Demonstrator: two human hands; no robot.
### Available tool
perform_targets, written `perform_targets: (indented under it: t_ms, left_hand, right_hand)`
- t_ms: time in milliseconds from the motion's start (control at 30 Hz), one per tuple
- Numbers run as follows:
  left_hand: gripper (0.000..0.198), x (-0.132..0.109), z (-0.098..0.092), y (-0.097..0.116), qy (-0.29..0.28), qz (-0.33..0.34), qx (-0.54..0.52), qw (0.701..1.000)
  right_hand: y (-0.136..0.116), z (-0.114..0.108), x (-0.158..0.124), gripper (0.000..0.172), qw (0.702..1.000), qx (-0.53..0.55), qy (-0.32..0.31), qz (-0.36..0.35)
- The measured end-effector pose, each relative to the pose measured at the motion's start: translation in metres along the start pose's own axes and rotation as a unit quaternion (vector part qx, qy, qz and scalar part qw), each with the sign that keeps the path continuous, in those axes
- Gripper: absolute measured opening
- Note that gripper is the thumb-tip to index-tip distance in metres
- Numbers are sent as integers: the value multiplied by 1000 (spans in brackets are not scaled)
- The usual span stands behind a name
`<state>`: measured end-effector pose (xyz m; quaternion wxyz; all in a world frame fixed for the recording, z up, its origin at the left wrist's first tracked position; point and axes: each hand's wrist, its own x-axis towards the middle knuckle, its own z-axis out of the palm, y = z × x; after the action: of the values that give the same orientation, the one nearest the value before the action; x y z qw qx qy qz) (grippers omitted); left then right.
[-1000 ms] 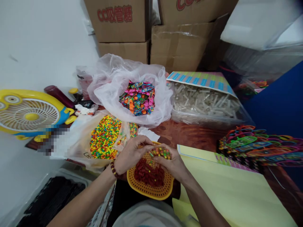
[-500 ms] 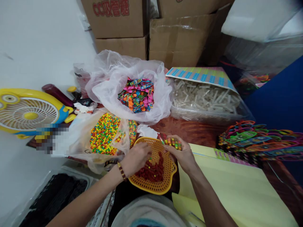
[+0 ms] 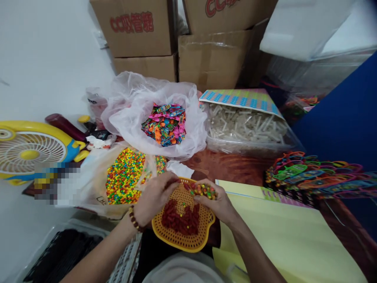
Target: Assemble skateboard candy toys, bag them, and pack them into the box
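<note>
My right hand is wrapped round a bundle of what look like clear tubes filled with colourful candy balls, with red at the left end. It is over the right side of a yellow perforated basket. In the basket lies a heap of small red plastic pieces, with a few stray candy balls on it. My left hand is at the basket's upper left rim, fingers bent and drawn together; what they hold, if anything, is hidden. Just left of it, an open plastic bag holds many small candy balls.
Behind stand a white bag of colourful plastic pieces and a clear bin of translucent tubes. Colourful glasses-shaped items are at right, above yellow sheets. A fan is at left; cartons rise at the back.
My left hand has moved from above the red pieces up and left to the basket's rim. My right hand still holds the candy-filled bundle. The camera view has shifted slightly.
</note>
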<state>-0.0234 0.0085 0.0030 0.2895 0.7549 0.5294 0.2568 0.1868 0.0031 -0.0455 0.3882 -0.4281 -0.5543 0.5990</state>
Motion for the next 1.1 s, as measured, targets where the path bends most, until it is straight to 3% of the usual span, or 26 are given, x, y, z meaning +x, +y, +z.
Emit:
perform_targets:
  t_ms: [67, 167, 567, 1100]
  left_hand:
    - [12, 2, -14, 9, 46, 11, -64, 997]
    - [14, 4, -23, 19, 49, 49, -102, 992]
    - [17, 4, -23, 25, -54, 93, 5, 994]
    - [21, 3, -15, 22, -62, 126, 74, 987]
  right_hand:
    - [0, 1, -1, 26, 1000, -18, -19, -10]
    - [-2, 5, -2, 25, 998, -47, -37, -25]
    - [-12, 13, -1, 27, 990, -117, -70, -31]
    - [-13, 17, 1, 30, 989, -124, -74, -29]
